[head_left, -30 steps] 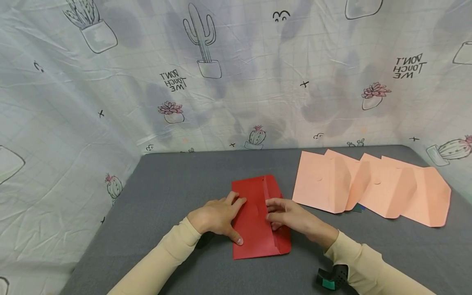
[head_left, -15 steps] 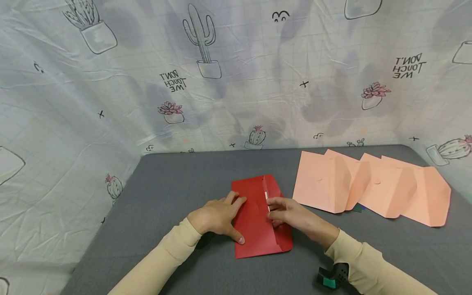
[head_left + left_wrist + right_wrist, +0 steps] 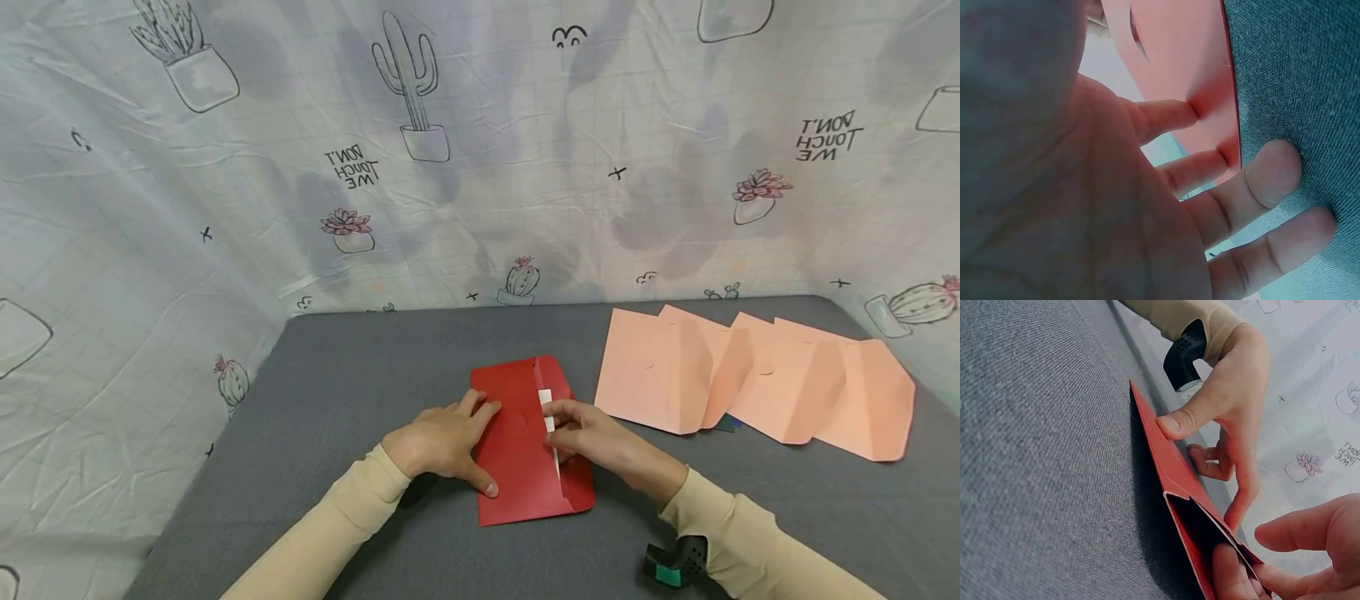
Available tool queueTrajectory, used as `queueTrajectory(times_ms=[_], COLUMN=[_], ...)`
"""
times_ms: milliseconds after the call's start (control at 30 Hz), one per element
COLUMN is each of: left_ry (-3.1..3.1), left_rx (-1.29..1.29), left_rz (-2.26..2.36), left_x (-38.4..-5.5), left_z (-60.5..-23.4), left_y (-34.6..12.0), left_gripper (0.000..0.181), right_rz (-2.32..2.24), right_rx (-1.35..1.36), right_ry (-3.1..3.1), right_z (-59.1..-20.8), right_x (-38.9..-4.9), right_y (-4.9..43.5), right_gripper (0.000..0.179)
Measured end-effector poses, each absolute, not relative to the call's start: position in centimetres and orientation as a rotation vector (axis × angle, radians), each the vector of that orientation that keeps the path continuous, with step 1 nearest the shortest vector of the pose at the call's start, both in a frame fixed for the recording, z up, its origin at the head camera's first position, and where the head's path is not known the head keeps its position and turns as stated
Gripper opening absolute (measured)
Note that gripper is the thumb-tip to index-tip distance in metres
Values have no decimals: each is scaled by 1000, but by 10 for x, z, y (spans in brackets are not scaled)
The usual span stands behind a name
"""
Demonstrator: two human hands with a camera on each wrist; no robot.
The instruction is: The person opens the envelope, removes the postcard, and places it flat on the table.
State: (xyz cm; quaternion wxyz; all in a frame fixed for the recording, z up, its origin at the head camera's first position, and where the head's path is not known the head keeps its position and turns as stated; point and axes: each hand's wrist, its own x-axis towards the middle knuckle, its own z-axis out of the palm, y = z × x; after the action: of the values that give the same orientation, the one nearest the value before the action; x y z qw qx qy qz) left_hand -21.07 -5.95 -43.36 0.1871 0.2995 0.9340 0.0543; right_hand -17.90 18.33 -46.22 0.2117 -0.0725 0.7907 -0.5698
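Observation:
A red envelope (image 3: pixel 513 496) lies on the grey table, its flap unfolded to the right. My left hand (image 3: pixel 444 440) spreads across its left edge, thumb and fingertips pressing it down; the left wrist view has two fingers on the envelope (image 3: pixel 1179 50) and two on the cloth. At the opening, my right hand (image 3: pixel 596 440) holds a white paper (image 3: pixel 545 397), a strip of which sticks out of the pocket. In the right wrist view, fingertips of the right hand (image 3: pixel 1310 550) reach inside the envelope (image 3: pixel 1179 469); the thumb stands apart. Most of the paper is hidden.
Several peach envelopes (image 3: pixel 637 367) overlap in a row at the table's right, flaps unfolded. Something dark green and blue (image 3: pixel 727 423) peeks from under them. A black device (image 3: pixel 678 565) sits at the right wrist. A patterned cloth (image 3: pixel 480 167) hangs behind the table (image 3: pixel 360 358).
A white strip has emerged from the red envelope's opening and grown wider beside my right fingers. The envelope has shifted and turned slightly. My left hand stays in place.

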Motion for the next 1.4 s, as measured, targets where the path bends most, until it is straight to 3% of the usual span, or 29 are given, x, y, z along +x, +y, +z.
queueTrajectory(times_ms=[300, 567, 800, 1067, 1400], left_ry=[2623, 2621, 2619, 2606, 2607], left_rx=[839, 832, 842, 848, 858], left_rz=[124, 109, 106, 121, 121], left_x=[-211, -211, -211, -212, -211], left_z=[-435, -435, -433, -433, -433], left_y=[-60, -60, -60, -60, -60], left_gripper=[111, 111, 110, 110, 109], right_rz=[-1684, -1672, -1686, -1719, -1688], right_rx=[-245, -219, -265, -214, -161], right_ry=[2185, 2235, 2281, 2268, 2309], right_z=[-465, -465, -466, -469, -467], right_x=[-180, -182, -184, -189, -190], right_y=[183, 183, 187, 192, 195], right_gripper=[70, 71, 62, 38, 63])
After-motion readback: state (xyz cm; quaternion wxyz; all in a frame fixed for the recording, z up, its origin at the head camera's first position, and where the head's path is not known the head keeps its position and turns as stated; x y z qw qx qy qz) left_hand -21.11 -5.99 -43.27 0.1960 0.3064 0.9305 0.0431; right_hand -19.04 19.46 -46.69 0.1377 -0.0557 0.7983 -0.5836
